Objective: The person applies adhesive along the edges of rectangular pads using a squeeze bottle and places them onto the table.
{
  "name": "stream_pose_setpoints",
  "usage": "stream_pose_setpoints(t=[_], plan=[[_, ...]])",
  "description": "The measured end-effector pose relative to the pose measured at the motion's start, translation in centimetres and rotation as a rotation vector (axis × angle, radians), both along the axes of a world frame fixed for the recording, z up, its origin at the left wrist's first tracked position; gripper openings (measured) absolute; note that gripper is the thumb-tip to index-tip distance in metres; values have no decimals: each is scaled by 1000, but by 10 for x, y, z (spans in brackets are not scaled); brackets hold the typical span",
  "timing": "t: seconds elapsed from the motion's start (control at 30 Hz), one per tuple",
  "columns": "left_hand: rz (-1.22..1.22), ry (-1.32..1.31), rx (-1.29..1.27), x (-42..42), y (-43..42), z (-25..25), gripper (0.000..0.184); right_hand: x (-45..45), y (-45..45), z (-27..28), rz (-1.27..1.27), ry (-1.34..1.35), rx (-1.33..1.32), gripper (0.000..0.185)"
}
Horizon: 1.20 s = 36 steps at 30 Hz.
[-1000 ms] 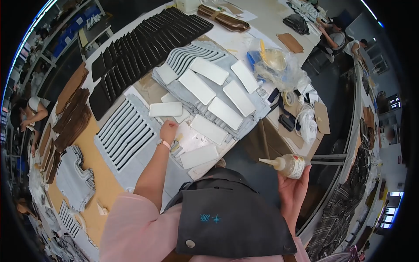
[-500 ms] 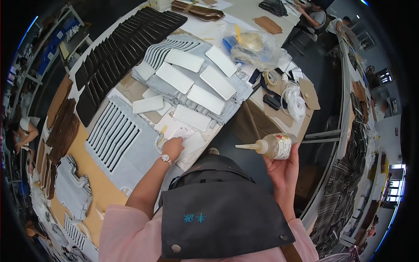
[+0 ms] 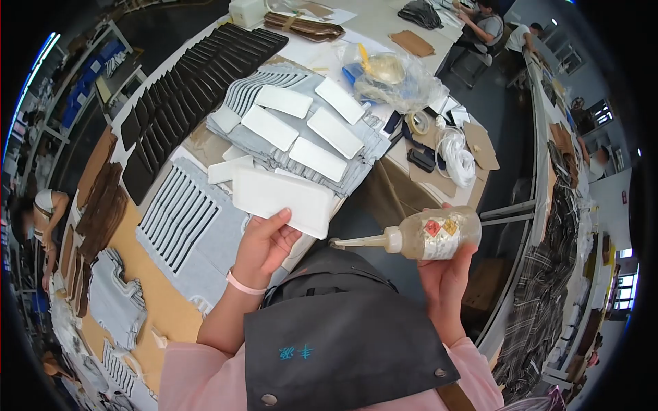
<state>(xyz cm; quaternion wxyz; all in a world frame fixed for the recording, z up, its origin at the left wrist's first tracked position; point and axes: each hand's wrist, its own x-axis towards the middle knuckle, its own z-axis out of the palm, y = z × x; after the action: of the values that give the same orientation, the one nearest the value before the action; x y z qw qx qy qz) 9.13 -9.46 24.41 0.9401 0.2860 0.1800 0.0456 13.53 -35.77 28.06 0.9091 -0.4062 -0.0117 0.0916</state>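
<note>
Pinched in my left hand is a white rectangular panel, lifted over the table's near edge. My right hand grips a translucent glue bottle, its long nozzle pointing left toward the panel. Beyond the lifted panel, several white panels lie spread on a stack of grey pieces. A grey sheet with dark slots rests to the left of my left hand.
Rows of black pieces lie at the back left, with brown pieces farther left. A plastic bag, tape roll and white cord sit at the right. People work at the far right and far left.
My left hand has picked a white panel up off the table and raised it. My right hand has brought the bottle up closer to the camera, its nozzle nearer the panel.
</note>
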Motion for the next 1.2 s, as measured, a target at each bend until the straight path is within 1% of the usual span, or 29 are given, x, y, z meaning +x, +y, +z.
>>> stream_pose_setpoints(t=[0.03,0.13,0.23,0.33,0.47,0.67,0.77,0.87,0.97,1.07,1.17,1.2], plan=[[-32,0,56,-3,-5,11,27,-1,4,7,6,-109,-91,81],[-72,10,340,-14,-10,32,27,-5,8,20,-134,-310,-272,93],[-31,1,428,-23,-10,47,26,-8,13,36,-201,-381,-316,99],[10,0,459,-28,-10,56,26,-10,15,40,-263,-443,-373,104],[3,-4,448,-33,-10,62,26,-12,14,38,-308,-481,-433,109],[16,-7,459,-36,-13,67,26,-17,20,45,-318,-440,-444,108],[22,-13,479,-37,-13,66,25,-16,15,43,-283,-430,-340,105],[25,-14,485,-38,-13,65,25,-17,15,44,-271,-437,-342,104],[37,-9,472,-39,-14,68,24,-19,20,46,-273,-436,-418,101],[53,-16,460,-41,-16,70,24,-21,19,47,-240,-385,-410,99],[46,-21,455,-43,-15,68,25,-18,15,38,-162,-373,-305,96],[43,-24,453,-43,-15,68,25,-19,15,38,-147,-364,-318,96]])
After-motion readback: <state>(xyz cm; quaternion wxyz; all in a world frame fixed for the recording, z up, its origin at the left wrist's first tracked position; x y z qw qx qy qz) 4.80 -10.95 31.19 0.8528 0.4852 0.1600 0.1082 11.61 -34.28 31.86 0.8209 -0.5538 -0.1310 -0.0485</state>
